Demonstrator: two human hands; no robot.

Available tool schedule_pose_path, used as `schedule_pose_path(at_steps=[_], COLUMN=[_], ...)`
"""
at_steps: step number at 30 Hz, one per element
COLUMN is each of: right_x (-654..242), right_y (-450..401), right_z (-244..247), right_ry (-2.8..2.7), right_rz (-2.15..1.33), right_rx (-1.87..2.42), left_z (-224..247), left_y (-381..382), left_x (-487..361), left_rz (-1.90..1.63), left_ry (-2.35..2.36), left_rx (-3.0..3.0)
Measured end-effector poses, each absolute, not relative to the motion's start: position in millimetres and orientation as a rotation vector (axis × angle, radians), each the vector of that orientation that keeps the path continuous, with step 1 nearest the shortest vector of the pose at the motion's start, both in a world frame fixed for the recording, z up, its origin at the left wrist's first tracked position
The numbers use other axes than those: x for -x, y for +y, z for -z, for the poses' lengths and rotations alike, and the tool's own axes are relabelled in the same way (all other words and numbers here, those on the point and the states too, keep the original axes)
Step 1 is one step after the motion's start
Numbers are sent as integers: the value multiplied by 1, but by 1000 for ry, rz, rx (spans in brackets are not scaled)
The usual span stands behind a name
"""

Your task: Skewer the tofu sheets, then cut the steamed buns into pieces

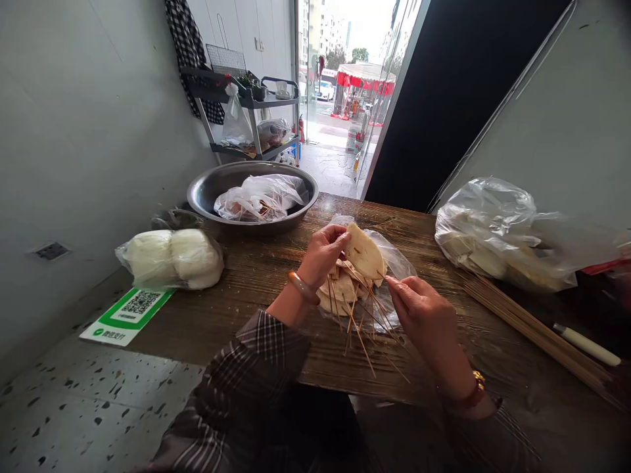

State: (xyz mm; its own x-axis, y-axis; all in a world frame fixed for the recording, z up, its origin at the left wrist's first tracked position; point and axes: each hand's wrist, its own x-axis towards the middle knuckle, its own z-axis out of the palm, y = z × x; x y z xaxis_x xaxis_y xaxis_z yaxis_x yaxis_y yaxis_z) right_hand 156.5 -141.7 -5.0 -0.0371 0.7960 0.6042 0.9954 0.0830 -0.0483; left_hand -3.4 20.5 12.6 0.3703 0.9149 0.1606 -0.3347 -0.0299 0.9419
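My left hand [325, 251] is closed on the edge of a pale half-round flatbread [365, 253], holding it tilted up over the pile. Between the thumb and fingers of my right hand [424, 314] is a thin wooden skewer [385, 277], at the flatbread's lower right edge. How far it runs into the bread I cannot tell; most of its length is hidden by the hand. Beneath, skewered flatbread pieces [335, 299] lie heaped on a clear plastic bag [394, 253], their sticks pointing toward me.
On the right lie a bundle of bare skewers [532, 328], a white-handled knife [589, 345] and a plastic bag of flatbreads [488, 230]. A steel basin [197, 190] holding a bag stands at the back left. Nearer are bagged white rounds [170, 258] and a green QR card [128, 315].
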Motion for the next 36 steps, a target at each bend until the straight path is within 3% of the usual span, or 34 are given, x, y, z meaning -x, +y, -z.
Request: schedule_pose_path(at_steps=[36], right_x=[-151], right_y=[-148], right_z=[20], right_ry=[-1653], right_rz=[70], right_rx=[1689], left_z=[-9], left_y=[23], left_x=[4], left_rz=[-952], left_ry=[579], left_rx=[-886])
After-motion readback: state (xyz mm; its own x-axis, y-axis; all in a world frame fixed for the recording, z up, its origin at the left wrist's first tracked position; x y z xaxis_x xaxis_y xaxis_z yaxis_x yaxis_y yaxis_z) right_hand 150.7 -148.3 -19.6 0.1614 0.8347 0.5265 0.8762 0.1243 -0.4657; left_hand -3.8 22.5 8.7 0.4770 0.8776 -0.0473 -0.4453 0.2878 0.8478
